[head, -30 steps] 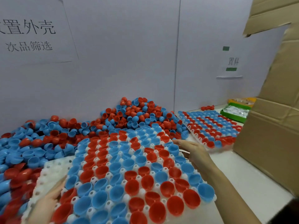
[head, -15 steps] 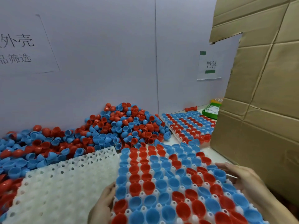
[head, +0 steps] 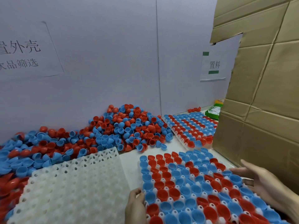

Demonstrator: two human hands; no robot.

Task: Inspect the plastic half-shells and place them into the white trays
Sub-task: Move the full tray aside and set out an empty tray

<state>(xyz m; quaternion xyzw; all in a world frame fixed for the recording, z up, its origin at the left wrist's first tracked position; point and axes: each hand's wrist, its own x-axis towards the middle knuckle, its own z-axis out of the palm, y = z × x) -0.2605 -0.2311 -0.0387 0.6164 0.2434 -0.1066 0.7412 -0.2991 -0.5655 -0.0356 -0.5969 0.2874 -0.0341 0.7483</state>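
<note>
A white tray (head: pixel 192 175) filled with red and blue plastic half-shells sits low at the right, tilted toward me. My left hand (head: pixel 135 206) grips its left edge with curled fingers. My right hand (head: pixel 258 180) holds its right edge, thumb raised above it. An empty white tray (head: pixel 72 183) with rows of holes lies at the lower left, apart from the filled one. A large loose pile of red and blue half-shells (head: pixel 126 126) is heaped against the back wall and spreads to the left edge.
A second filled tray (head: pixel 178 139) lies at the back right. A tall cardboard panel (head: pixel 258 110) stands close on the right, just beyond my right hand. A green box (head: pixel 212 113) sits behind it. White table (head: pixel 129 159) shows between the trays.
The filled tray has moved right off the empty white tray, with both hands on its edges. The empty tray is now uncovered, and a gap has opened between the two.
</note>
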